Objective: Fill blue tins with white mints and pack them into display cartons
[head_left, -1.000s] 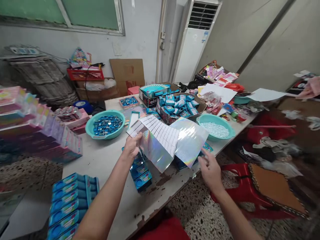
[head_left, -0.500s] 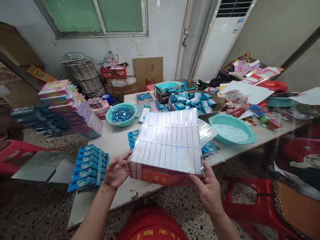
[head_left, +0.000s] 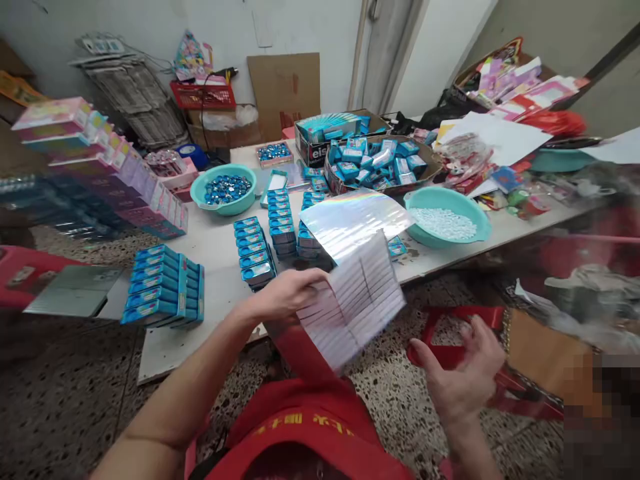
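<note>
My left hand point(head_left: 295, 291) pinches the left edge of a white sheet of labels point(head_left: 357, 300) marked off in narrow strips. That sheet hangs tilted over the table's front edge and my lap. My right hand point(head_left: 465, 370) is off to the right, holding nothing, thumb and fingers apart. Behind the white sheet a shiny, rainbow-tinted sheet point(head_left: 350, 217) rests over part of the rows of small blue boxes point(head_left: 254, 250); whether the two sheets touch I cannot tell. A stacked block of blue boxes point(head_left: 163, 287) stands at the table's left end.
A turquoise basin point(head_left: 223, 208) holds blue pieces; another turquoise basin point(head_left: 445, 237) holds small white pieces. Cartons point(head_left: 333, 180) of blue packs stand behind. Pink and purple boxes point(head_left: 120, 173) are stacked at left. A red stool point(head_left: 520, 383) is at right, beside the table point(head_left: 210, 347).
My right hand has let go of the sheet and moved right. My left hand has drawn the white label sheet down and turned it, uncovering rows of blue boxes. The view has tilted downward.
</note>
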{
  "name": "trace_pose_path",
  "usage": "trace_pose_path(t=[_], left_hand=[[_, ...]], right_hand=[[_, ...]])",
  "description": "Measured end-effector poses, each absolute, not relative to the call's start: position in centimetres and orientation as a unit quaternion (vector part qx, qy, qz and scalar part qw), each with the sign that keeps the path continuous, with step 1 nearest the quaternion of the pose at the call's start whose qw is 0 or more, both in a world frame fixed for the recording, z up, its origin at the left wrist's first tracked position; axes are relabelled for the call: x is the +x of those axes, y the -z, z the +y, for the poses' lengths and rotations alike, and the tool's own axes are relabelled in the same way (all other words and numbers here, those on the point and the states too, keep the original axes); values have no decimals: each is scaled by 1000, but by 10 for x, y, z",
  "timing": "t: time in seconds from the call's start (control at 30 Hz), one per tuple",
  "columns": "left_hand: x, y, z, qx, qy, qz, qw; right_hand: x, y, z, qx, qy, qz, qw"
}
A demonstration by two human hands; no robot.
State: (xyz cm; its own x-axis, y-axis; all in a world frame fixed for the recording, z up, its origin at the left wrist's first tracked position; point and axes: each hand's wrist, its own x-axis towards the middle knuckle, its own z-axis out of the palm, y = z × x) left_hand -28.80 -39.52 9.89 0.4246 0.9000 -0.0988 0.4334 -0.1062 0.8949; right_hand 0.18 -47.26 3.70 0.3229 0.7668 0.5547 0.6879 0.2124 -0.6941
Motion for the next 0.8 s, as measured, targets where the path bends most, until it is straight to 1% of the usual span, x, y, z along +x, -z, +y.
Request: trace_pose_path(t=[0.03, 0.07, 0.1, 0.17, 0.23, 0.3, 0.37, 0.4, 0.43, 0.5, 0.57, 0.67, 0.8], left_hand=[[-273, -102, -395, 738, -211, 452, 454], [-257, -105, -396, 767, -183, 431, 438], [-241, -106, -398, 790, -165, 413, 422], [-216, -108, -406, 824, -150, 385, 388], [-208, -109, -413, 834, -180, 384, 353], [-221, -107, -416, 797, -264, 440, 320], [-247, -97, -415, 702, -369, 523, 313], [-260, -87, -414, 645, -410, 552, 333], [-270, -74, -412, 598, -428, 561, 379], [-281, -42, -407, 532, -417, 550, 490], [-278, -11, -403, 522, -366, 550, 539], [-263, 16, -398, 568, -288, 541, 549], [-266, 6, -398, 622, -276, 521, 515]], right_hand=[[3, -50, -467, -595, -3, -640, 487], [2, -62, -460, -560, 6, -696, 450], [-1, -70, -453, -529, -12, -747, 403], [-9, -74, -442, -483, -102, -813, 309], [-13, -65, -439, -479, -229, -808, 255], [-10, -49, -445, -505, -342, -747, 264], [-1, -31, -457, -532, -416, -670, 309], [4, -22, -462, -539, -444, -634, 332], [8, -13, -468, -544, -469, -600, 351], [14, 3, -474, -554, -509, -541, 376], [15, 18, -473, -566, -536, -498, 379], [15, 37, -465, -586, -553, -461, 373], [18, 54, -453, -589, -541, -482, 358]])
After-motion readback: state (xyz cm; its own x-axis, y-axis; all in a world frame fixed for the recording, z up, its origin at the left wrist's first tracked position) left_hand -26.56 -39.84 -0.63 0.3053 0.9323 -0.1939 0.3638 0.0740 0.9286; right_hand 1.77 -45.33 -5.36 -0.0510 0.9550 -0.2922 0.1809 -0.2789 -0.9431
